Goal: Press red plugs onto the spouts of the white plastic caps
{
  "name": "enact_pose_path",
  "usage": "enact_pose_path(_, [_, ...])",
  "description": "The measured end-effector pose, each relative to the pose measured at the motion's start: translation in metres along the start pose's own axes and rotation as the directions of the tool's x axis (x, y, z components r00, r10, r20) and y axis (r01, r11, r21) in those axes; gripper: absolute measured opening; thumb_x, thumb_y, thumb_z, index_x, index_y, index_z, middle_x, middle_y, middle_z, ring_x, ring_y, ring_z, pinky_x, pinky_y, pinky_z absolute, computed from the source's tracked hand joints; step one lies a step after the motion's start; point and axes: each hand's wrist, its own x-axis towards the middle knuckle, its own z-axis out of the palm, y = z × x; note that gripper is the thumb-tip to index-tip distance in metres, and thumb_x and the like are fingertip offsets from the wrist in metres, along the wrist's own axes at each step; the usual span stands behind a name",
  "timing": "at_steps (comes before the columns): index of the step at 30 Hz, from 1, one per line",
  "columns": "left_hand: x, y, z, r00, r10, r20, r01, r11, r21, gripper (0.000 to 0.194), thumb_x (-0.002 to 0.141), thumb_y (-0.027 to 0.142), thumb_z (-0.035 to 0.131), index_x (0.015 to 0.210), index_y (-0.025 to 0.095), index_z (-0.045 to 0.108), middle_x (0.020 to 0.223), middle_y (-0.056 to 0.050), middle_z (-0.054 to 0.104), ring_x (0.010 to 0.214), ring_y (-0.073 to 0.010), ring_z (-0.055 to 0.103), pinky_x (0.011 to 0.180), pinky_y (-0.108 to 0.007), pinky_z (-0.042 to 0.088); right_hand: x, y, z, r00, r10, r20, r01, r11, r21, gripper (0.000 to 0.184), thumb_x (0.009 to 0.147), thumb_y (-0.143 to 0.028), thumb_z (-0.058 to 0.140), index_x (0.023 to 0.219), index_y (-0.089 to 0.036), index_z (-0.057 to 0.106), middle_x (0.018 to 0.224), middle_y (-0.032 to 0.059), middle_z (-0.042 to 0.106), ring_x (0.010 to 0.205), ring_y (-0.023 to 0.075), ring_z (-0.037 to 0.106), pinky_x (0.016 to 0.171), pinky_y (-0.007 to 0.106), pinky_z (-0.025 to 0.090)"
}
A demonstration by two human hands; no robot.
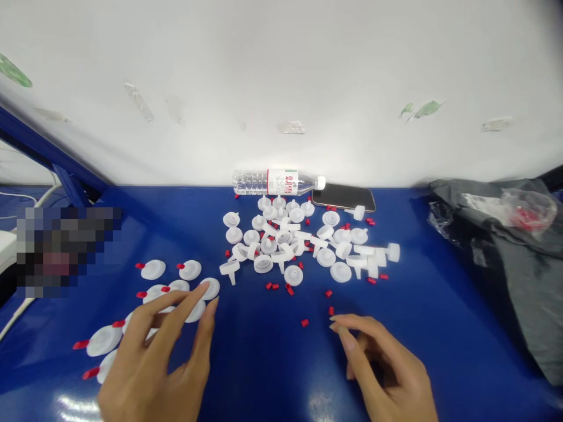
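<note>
My left hand (160, 357) lies over a group of white round plastic discs with red caps (153, 269) at the lower left, its fingers stretched out and apart, the fingertips touching one disc (211, 287). My right hand (382, 369) rests low on the blue table (264, 351), fingers loosely curled, index tip close to a small red cap (331, 311). I see nothing held in it. A heap of white plastic discs and stemmed parts (299, 243) lies in the middle, with loose red caps (272, 286) scattered about it.
A clear water bottle (277, 182) lies on its side against the white wall, beside a dark phone (345, 196). A grey plastic bag (510, 246) with a clear bag of red pieces (525, 214) fills the right side. A blurred patch sits at the left edge.
</note>
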Motion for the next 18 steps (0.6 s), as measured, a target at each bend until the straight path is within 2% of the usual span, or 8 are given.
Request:
enact_pose_path(2, [0.012,0.003,0.007,0.996,0.078,0.046,-0.082,0.992,0.093,0.027,0.099,0.031,0.060,0.124,0.025,0.068,0.117,-0.006,0.064,0.082,-0.0209,0.062,0.071,-0.036,0.046,0.000,0.000,0.000,1.000,-0.001,0.002,0.001,1.000,0.004,0.013,0.094,-0.027,0.064,0.102,-0.024,0.073,0.072,-0.0015,0.070,0.045,0.0099,0.058,0.045,0.019,0.051])
enact_pose_path(5, [0.032,0.002,0.020,0.966,0.160,0.204,-0.201,0.959,0.198,0.030,0.099,0.034,0.055,0.120,0.020,0.071,0.117,-0.009,0.067,0.090,-0.0275,0.064,0.064,-0.036,0.048,0.000,-0.001,0.000,1.000,-0.010,-0.003,0.010,1.000,0.006,0.013,0.095,-0.026,0.063,0.102,-0.024,0.074,0.070,-0.0019,0.069,0.045,0.0097,0.058,0.045,0.019,0.051])
enact_pose_path(7, [0.042,-0.001,0.027,0.939,0.171,0.299,-0.249,0.936,0.247,0.028,0.098,0.030,0.054,0.117,0.020,0.072,0.115,-0.009,0.071,0.096,-0.0314,0.063,0.061,-0.036,0.048,0.001,-0.002,0.000,1.000,-0.015,-0.003,0.015,1.000,0.004,0.013,0.095,-0.026,0.063,0.102,-0.024,0.074,0.066,-0.0026,0.066,0.044,0.0097,0.057,0.045,0.019,0.050])
enact_pose_path(10, [0.049,-0.006,0.031,0.916,0.174,0.361,-0.279,0.924,0.263,0.028,0.098,0.028,0.049,0.110,0.021,0.073,0.108,-0.007,0.075,0.092,-0.0320,0.063,0.061,-0.038,0.050,0.002,-0.004,0.001,1.000,-0.014,-0.013,0.014,1.000,0.009,0.014,0.094,-0.028,0.064,0.102,-0.024,0.075,0.059,-0.0037,0.063,0.043,0.0099,0.056,0.043,0.018,0.049])
enact_pose_path(13, [0.048,-0.007,0.021,0.930,0.196,0.311,-0.271,0.938,0.218,0.035,0.102,0.036,0.042,0.106,0.022,0.074,0.105,-0.007,0.077,0.092,-0.0324,0.066,0.070,-0.042,0.052,0.003,-0.007,0.000,0.999,-0.010,-0.031,0.010,1.000,0.027,0.014,0.094,-0.027,0.064,0.099,-0.024,0.076,0.060,-0.0030,0.065,0.042,0.0098,0.056,0.043,0.018,0.049])
enact_pose_path(16, [0.037,0.006,0.006,0.985,0.113,0.129,-0.130,0.984,0.124,0.034,0.098,0.052,0.052,0.109,0.029,0.074,0.098,-0.002,0.078,0.080,-0.0255,0.070,0.066,-0.036,0.053,0.001,-0.009,0.000,0.999,-0.011,-0.049,0.015,0.997,0.079,0.013,0.092,-0.025,0.067,0.102,-0.025,0.075,0.071,-0.0005,0.072,0.043,0.0095,0.057,0.043,0.019,0.050])
enact_pose_path(17, [0.031,0.014,0.002,0.995,0.058,0.086,-0.063,0.996,0.060,0.032,0.095,0.056,0.058,0.110,0.033,0.075,0.093,0.001,0.078,0.069,-0.0208,0.068,0.060,-0.032,0.051,0.000,-0.008,-0.001,0.999,-0.022,-0.045,0.027,0.994,0.108,0.020,0.089,-0.023,0.070,0.109,-0.026,0.073,0.079,0.0007,0.075,0.044,0.0096,0.058,0.042,0.020,0.051])
enact_pose_path(18, [0.023,0.024,0.000,0.994,0.015,0.110,-0.011,0.999,-0.040,0.030,0.091,0.057,0.064,0.108,0.036,0.075,0.086,0.004,0.077,0.058,-0.0162,0.064,0.053,-0.028,0.049,-0.001,-0.008,-0.001,0.999,-0.040,-0.031,0.044,0.989,0.138,0.034,0.085,-0.021,0.075,0.118,-0.028,0.070,0.089,0.0021,0.077,0.046,0.0099,0.060,0.042,0.020,0.052])
